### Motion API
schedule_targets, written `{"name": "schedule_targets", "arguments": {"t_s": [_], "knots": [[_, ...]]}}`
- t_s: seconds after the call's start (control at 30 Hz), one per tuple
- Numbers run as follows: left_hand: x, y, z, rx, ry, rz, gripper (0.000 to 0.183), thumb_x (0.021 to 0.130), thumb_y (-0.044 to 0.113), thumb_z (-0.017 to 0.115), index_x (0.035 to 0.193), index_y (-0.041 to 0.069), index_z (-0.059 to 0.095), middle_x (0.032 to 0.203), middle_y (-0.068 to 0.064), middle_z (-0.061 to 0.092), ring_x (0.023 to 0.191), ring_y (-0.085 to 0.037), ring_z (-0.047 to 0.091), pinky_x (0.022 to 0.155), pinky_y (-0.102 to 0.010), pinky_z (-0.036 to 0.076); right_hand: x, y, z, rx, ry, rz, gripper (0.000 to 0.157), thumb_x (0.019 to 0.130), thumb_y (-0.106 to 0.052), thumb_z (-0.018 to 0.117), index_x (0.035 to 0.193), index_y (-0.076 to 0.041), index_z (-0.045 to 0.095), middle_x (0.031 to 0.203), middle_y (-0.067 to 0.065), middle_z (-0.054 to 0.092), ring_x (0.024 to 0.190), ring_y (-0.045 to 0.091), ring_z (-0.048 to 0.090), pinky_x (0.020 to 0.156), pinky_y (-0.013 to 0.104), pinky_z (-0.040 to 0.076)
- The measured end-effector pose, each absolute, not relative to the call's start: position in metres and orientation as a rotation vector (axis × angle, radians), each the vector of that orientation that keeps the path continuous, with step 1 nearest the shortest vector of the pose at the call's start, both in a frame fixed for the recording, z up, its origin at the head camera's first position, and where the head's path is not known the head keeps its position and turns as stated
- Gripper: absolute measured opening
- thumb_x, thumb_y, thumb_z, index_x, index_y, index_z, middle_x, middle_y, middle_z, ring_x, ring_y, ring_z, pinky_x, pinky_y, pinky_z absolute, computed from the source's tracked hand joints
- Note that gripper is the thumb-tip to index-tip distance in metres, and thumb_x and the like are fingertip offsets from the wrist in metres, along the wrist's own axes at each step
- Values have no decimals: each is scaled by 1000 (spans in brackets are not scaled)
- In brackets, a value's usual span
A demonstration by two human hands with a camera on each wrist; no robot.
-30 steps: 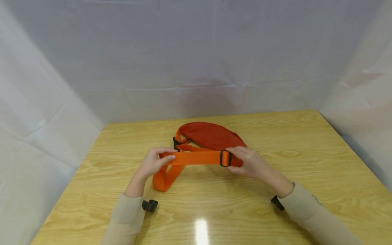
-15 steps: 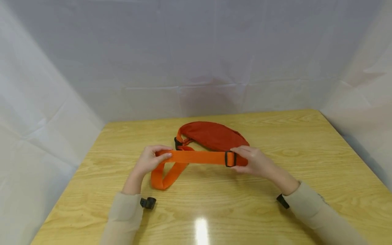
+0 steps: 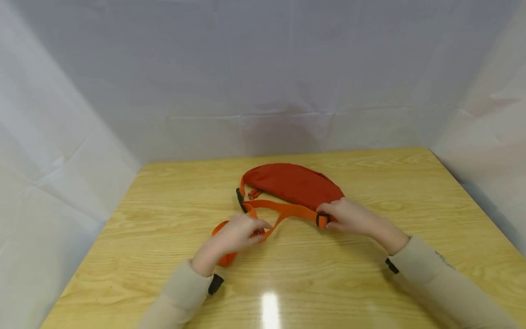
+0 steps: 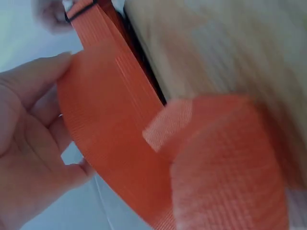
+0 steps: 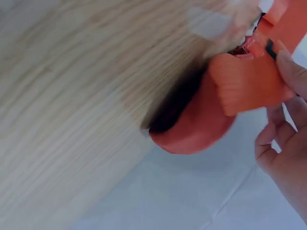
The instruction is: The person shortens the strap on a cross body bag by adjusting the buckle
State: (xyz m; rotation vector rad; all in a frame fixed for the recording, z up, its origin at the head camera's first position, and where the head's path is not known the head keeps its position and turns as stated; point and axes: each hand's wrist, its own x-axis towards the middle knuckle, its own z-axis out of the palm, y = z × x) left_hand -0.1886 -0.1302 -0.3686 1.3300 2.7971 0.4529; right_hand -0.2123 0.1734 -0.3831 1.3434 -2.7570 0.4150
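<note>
A red waist bag (image 3: 291, 183) lies on the table with its orange strap (image 3: 296, 210) looped in front of it. My right hand (image 3: 349, 217) pinches the strap beside the black slider buckle (image 3: 323, 220), close to the bag's right end. In the right wrist view, thumb and fingers hold the orange webbing (image 5: 249, 84). My left hand (image 3: 238, 233) is lower and to the left, fingers bent around the strap, which sags between both hands. The left wrist view has the wide webbing (image 4: 115, 129) against the left thumb and fingers. A black clip (image 3: 240, 200) hangs at the bag's left end.
The wooden table (image 3: 123, 256) spreads out around the bag. White sheeting (image 3: 263, 82) rises behind it and along both sides. A strap loop (image 3: 226, 260) lies partly under the left hand.
My left hand has moved down and right, turning over, and the taut strap has gone slack. My right hand has shifted slightly right with the buckle, and the bag has slid a little right.
</note>
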Motion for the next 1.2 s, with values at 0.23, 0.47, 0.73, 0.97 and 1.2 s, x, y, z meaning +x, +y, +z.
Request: {"name": "schedule_targets", "arguments": {"t_s": [0.23, 0.47, 0.73, 0.97, 1.2], "knots": [[-178, -119, -372, 1335, 2657, 214, 15, 82, 19, 64, 95, 12, 67, 82, 7, 63, 63, -3, 51, 67, -30, 39, -207, 172, -391, 1391, -2597, 136, 9, 72, -12, 73, 68, -13, 65, 59, -7, 43, 55, 11, 36, 50, 23, 30], [-192, -139, -358, 1264, 2656, 526, 23, 84, 5, 58, 106, 1, 62, 95, -7, 63, 84, -15, 57, 73, -28, 46, -190, 163, -388, 1160, -2849, 166, 20, 73, -8, 68, 61, -15, 55, 54, -9, 39, 49, 7, 37, 44, 23, 31], [-245, -175, -351, 938, 2867, 517, 25, 83, -1, 57, 107, -2, 61, 87, -9, 61, 74, -18, 56, 64, -31, 45, -184, 151, -387, 966, -3020, 320, 30, 77, -35, 67, 58, -21, 49, 47, -12, 31, 43, 3, 27, 39, 20, 22], [-268, -171, -375, 780, 2779, 262, 39, 85, 16, 60, 121, 4, 52, 92, -7, 60, 74, -16, 53, 66, -33, 44, -195, 149, -394, 854, -3018, 466, 44, 79, -25, 66, 49, -17, 35, 48, -8, 19, 43, 5, 20, 41, 21, 19], [-268, -163, -385, 662, 2773, 321, 28, 86, 30, 59, 106, 11, 56, 91, -4, 58, 76, -16, 52, 69, -34, 43, -208, 161, -395, 823, -3047, 668, 38, 75, -7, 58, 52, -17, 30, 49, -8, 18, 44, 6, 16, 43, 22, 18]]}}
